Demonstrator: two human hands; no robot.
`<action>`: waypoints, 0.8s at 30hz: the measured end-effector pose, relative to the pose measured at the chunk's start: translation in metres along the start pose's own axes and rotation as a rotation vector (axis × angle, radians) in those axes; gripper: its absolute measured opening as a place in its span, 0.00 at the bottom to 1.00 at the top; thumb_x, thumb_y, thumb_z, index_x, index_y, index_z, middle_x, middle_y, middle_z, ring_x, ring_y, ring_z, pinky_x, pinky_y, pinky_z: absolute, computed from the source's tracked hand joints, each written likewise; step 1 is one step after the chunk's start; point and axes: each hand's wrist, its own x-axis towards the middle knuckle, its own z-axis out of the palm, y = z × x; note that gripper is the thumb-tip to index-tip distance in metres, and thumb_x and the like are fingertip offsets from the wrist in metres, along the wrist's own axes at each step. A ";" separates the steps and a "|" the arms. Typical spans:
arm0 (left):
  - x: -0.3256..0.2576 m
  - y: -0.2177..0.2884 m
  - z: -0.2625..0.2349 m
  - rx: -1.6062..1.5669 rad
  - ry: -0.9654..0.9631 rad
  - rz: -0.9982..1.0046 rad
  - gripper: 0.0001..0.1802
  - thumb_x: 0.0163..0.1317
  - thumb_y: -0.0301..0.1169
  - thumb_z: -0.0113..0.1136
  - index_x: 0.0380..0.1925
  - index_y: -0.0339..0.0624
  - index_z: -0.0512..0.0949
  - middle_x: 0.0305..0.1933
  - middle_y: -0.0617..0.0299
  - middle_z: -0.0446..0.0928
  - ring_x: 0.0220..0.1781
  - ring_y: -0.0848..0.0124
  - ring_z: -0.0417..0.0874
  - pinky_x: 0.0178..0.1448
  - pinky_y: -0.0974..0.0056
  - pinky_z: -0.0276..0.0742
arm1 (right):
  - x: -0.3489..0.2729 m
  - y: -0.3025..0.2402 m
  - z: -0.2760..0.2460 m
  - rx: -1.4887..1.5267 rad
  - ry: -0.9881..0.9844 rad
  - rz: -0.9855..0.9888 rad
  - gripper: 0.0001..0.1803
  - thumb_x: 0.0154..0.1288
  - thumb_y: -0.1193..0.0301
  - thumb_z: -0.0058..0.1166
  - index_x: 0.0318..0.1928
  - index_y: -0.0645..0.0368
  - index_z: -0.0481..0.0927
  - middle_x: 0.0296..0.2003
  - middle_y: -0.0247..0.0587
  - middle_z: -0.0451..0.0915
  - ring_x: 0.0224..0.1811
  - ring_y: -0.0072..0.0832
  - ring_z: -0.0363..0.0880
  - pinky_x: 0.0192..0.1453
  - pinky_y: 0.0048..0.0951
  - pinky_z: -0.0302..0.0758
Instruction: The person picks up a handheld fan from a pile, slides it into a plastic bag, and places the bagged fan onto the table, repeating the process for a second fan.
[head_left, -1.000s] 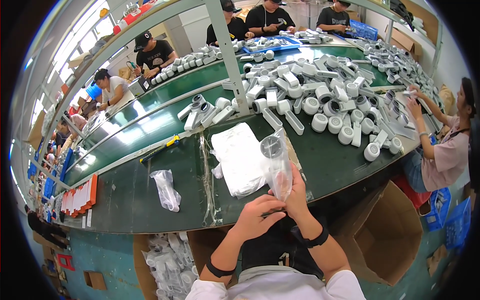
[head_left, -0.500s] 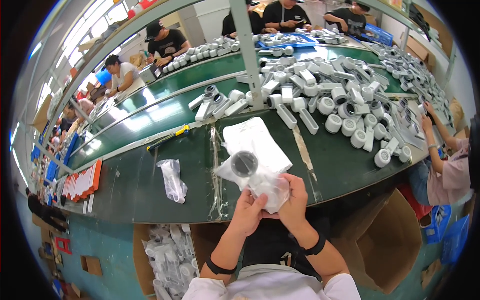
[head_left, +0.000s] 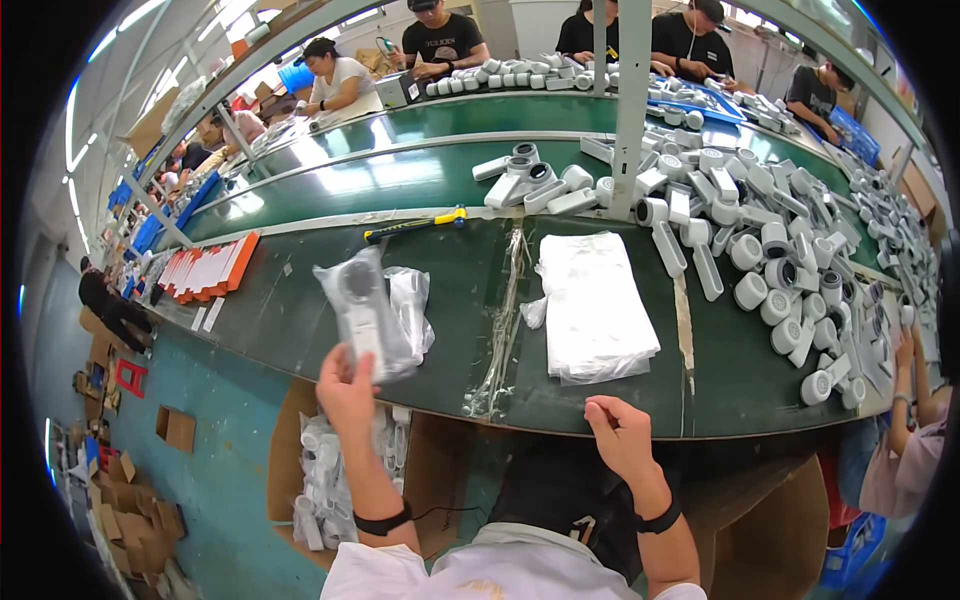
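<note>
Worker's twelve o'clock is straight ahead. Bagged gadget (head_left: 364,312) at eleven, over the bench (head_left: 470,270); contact with it unclear to me. Pale grey body, round darker head, crinkled clear plastic. Long axis near twelve–six: head towards twelve, slightly elevenward; handle back towards six. Left hand (head_left: 348,392) pinches the handle end. Right hand (head_left: 622,437), at one: fingers curled, nothing visible inside; fully closed or not, can't tell. Second bagged gadget (head_left: 415,312) at the first's three.

Co-worker's black shirt (head_left: 441,50): a line of pale lettering is running across the chest.
Camera wearer's white shirt (head_left: 490,570): faint yellowish print is showing, too unclear to read.
</note>
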 end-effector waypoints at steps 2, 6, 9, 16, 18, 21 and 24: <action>0.025 -0.014 -0.010 0.320 0.093 0.020 0.24 0.57 0.30 0.69 0.52 0.31 0.76 0.40 0.52 0.83 0.34 0.70 0.83 0.34 0.64 0.79 | 0.002 -0.002 -0.004 0.005 0.020 -0.009 0.09 0.68 0.72 0.58 0.42 0.67 0.82 0.28 0.33 0.82 0.29 0.14 0.76 0.33 0.17 0.73; 0.044 -0.040 0.010 0.623 0.075 0.144 0.26 0.54 0.33 0.69 0.51 0.32 0.77 0.38 0.49 0.84 0.39 0.56 0.85 0.49 0.55 0.77 | 0.015 -0.019 -0.021 0.008 0.062 0.010 0.09 0.67 0.72 0.59 0.43 0.65 0.82 0.27 0.32 0.81 0.27 0.13 0.75 0.31 0.18 0.71; 0.050 -0.068 0.022 0.692 0.023 0.138 0.27 0.54 0.35 0.69 0.52 0.33 0.76 0.45 0.46 0.83 0.46 0.49 0.83 0.55 0.54 0.75 | 0.029 -0.031 -0.042 -0.035 0.186 -0.020 0.09 0.65 0.71 0.61 0.43 0.64 0.83 0.25 0.31 0.80 0.27 0.13 0.74 0.30 0.18 0.71; 0.002 0.010 0.072 0.760 0.093 0.694 0.25 0.52 0.33 0.70 0.49 0.34 0.78 0.61 0.45 0.73 0.62 0.48 0.73 0.66 0.51 0.68 | 0.125 0.011 -0.127 -0.736 0.500 0.019 0.24 0.62 0.63 0.59 0.56 0.61 0.75 0.40 0.45 0.83 0.40 0.35 0.82 0.45 0.35 0.77; -0.031 0.044 0.107 0.531 -0.199 0.782 0.23 0.50 0.33 0.72 0.45 0.34 0.79 0.61 0.48 0.73 0.62 0.49 0.72 0.66 0.51 0.68 | 0.155 0.055 -0.145 -0.884 0.557 0.007 0.27 0.62 0.61 0.58 0.58 0.61 0.73 0.43 0.47 0.82 0.45 0.39 0.81 0.49 0.38 0.77; -0.078 0.053 0.159 0.264 -0.645 0.807 0.19 0.49 0.32 0.72 0.41 0.37 0.80 0.56 0.52 0.77 0.58 0.50 0.75 0.63 0.52 0.70 | 0.179 0.068 -0.147 -0.994 0.494 0.172 0.32 0.62 0.57 0.57 0.63 0.60 0.69 0.46 0.50 0.82 0.50 0.46 0.80 0.54 0.43 0.76; -0.091 0.042 0.196 0.250 -0.756 0.858 0.19 0.49 0.34 0.72 0.41 0.40 0.81 0.49 0.55 0.79 0.51 0.54 0.77 0.57 0.54 0.73 | 0.192 0.064 -0.143 -0.960 0.331 0.421 0.33 0.62 0.56 0.56 0.63 0.60 0.69 0.46 0.51 0.82 0.49 0.49 0.81 0.54 0.44 0.76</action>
